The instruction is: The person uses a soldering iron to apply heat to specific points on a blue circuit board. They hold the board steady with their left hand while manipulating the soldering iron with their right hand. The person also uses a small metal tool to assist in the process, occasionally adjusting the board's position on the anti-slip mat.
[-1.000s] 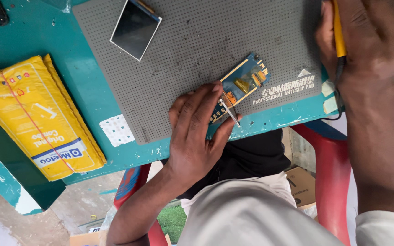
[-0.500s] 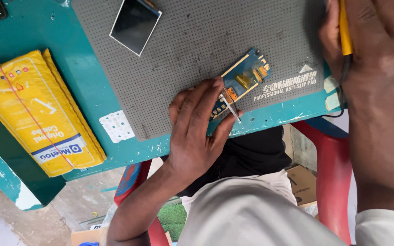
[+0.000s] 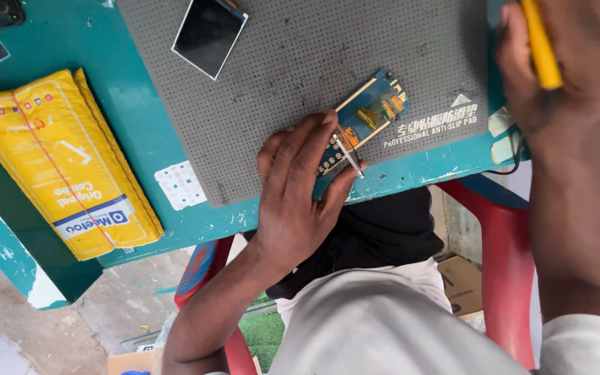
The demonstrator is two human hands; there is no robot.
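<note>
1. Head view: a blue circuit board (image 3: 366,118) lies on the grey mat (image 3: 279,76), long axis slanting from lower left to upper right.
2. The left hand (image 3: 300,187) pins its lower end, pinching tweezers (image 3: 348,156).
3. The right hand (image 3: 564,62) is closed around a yellow tool (image 3: 542,45).

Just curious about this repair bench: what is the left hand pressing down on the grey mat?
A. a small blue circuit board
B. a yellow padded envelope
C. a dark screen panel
A: the left hand pins the blue circuit board onto the grey mat.
</note>
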